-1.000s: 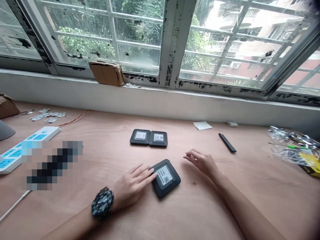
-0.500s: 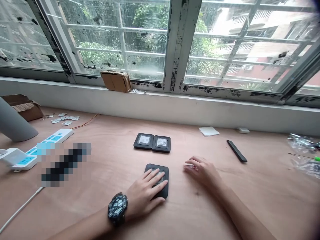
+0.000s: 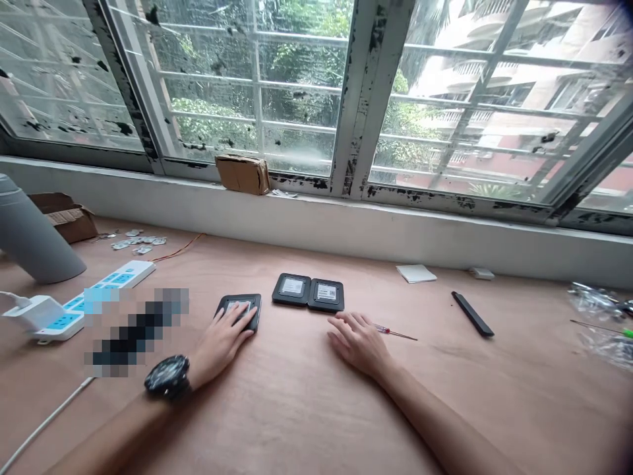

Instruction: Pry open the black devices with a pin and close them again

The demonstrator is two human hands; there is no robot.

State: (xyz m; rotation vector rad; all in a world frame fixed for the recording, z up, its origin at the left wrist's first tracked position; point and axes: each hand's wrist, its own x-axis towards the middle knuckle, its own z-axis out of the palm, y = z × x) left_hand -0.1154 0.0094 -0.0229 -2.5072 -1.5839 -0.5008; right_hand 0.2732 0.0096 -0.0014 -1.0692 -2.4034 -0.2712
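Note:
My left hand point(image 3: 220, 346), with a black watch point(image 3: 168, 377) on its wrist, lies spread on a flat black square case point(image 3: 254, 305). The fingers cover much of the case's pale label. To its right, two similar black cases sit side by side, a left one point(image 3: 291, 289) and a right one point(image 3: 326, 294), labels up. My right hand point(image 3: 359, 343) rests on the table just in front of the right case, fingers loosely bent and holding nothing visible. A thin screwdriver point(image 3: 395, 332) with a clear and red handle lies beside it, its handle end partly hidden by the hand.
A white power strip point(image 3: 119, 280), a blurred-out dark object point(image 3: 138, 330) and a grey cylinder point(image 3: 39, 231) are at left. At right lie a black strip point(image 3: 472, 315), a white paper pad point(image 3: 416, 274) and clear plastic bags point(image 3: 603, 297). The window wall bounds the back.
My left hand has slid the black case leftward and away from me. My right hand has moved left, and the screwdriver now shows on the table beside it. The view has shifted slightly.

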